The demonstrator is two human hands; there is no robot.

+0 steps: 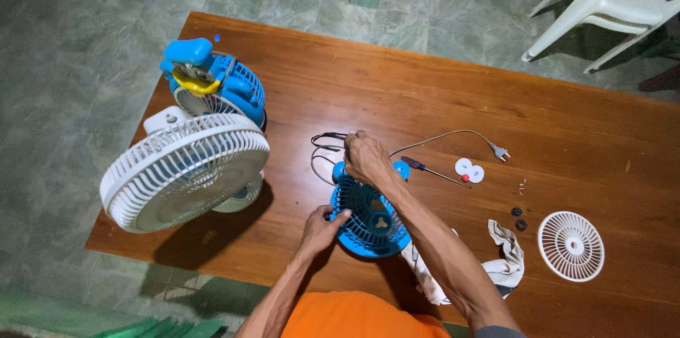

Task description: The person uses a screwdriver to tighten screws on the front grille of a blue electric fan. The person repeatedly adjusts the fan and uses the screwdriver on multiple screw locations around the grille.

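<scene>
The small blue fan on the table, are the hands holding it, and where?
Yes. The left hand grips the round blue plastic fan housing at its left rim; the right hand clasps its top edge.

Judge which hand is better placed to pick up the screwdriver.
Right hand: it rests on the blue fan housing's far edge, next to the screwdriver. The left hand grips the housing's near-left rim, farther away.

White fan (pixel 184 172), blue fan (pixel 219 83), screwdriver (pixel 425 168), white grille (pixel 571 246), rag (pixel 506 256), plastic chair (pixel 609 2)
</scene>
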